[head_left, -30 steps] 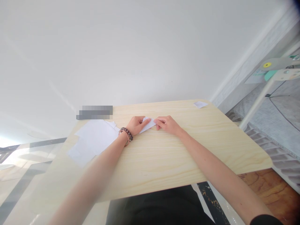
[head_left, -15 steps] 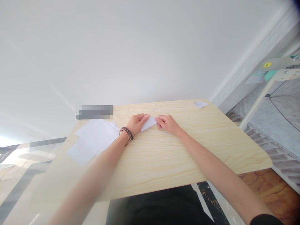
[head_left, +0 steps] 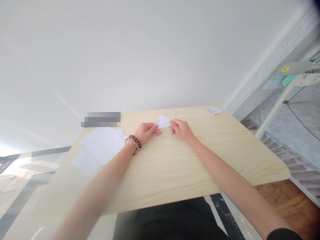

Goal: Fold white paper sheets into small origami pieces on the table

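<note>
Between my two hands is a small folded piece of white paper (head_left: 163, 122), held just above the wooden table (head_left: 170, 173). My left hand (head_left: 147, 130) pinches its left corner with thumb and fingers; a beaded bracelet (head_left: 135, 141) circles that wrist. At the opposite corner, the thumb and forefinger of my right hand (head_left: 180, 128) grip the paper. Its wide edge faces away from me toward the wall. The fold lines are too faint to make out.
Several loose white sheets (head_left: 100, 150) lie overlapped on the table's left side. Behind them sits a blurred-out grey object (head_left: 101, 120). A small folded paper (head_left: 213, 111) rests near the far right corner. The white wall (head_left: 155, 60) borders the table's back; a metal frame (head_left: 272, 110) stands at right.
The folded paper has been turned and raised slightly away from me, so its broad end now points to the wall. Both hands have shifted their grip to its near corners.
</note>
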